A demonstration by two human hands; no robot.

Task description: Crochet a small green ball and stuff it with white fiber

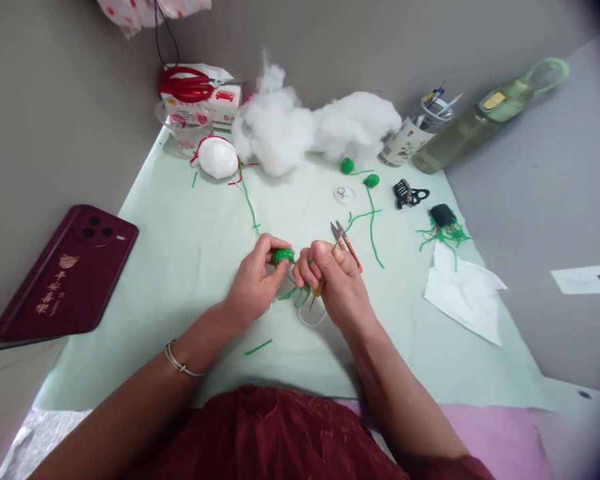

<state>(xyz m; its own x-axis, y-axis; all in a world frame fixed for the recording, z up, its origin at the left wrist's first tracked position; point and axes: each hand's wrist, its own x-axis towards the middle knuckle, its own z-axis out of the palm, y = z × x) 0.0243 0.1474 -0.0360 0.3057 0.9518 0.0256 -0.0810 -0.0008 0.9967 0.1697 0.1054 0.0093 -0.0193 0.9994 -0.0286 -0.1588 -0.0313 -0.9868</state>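
Observation:
My left hand [254, 279] pinches a small green crocheted piece [283, 256] between thumb and fingers at the middle of the pale green table [170, 267]. My right hand [333, 280] is closed beside it, gripping a crochet hook with a yellow handle [319, 288]; green yarn [295, 295] loops hang below both hands. Small thread snips [345, 241] with orange handles lie just behind my right hand.
White stuffing [310, 127] is piled at the back, with two green balls [360, 173], a white ball [218, 157], red scissors [190, 85] on a box, a pen cup [415, 133], a bottle [480, 117], a black clip [409, 193]. A maroon phone [65, 270] lies left; white paper [463, 290] right.

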